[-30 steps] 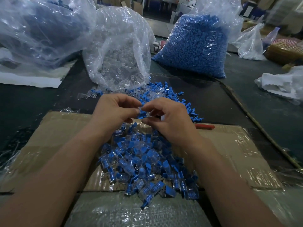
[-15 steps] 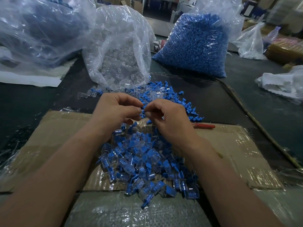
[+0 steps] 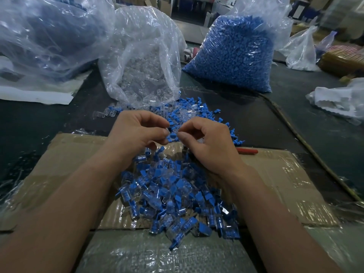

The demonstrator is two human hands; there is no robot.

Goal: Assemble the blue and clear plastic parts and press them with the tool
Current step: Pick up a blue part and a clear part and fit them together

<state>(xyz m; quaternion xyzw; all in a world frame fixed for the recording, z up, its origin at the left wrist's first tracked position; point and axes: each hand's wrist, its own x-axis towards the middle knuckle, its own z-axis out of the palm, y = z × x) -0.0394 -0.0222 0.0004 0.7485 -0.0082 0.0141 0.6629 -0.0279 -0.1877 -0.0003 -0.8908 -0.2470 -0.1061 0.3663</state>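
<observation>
Right, my left hand [image 3: 137, 133] and right hand [image 3: 206, 142] both pinch one blue and clear part [image 3: 172, 137] between them, apparently lying left to right; the red tool [image 3: 247, 150] lies just right of my right hand, the nearer one.

dark tabletop [image 3: 256, 119], dim cluttered workshop

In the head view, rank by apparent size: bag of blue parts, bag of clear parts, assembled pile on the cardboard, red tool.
1. assembled pile, though it lies nearest the camera.
2. bag of blue parts and bag of clear parts look alike.
3. red tool, only partly visible.
</observation>
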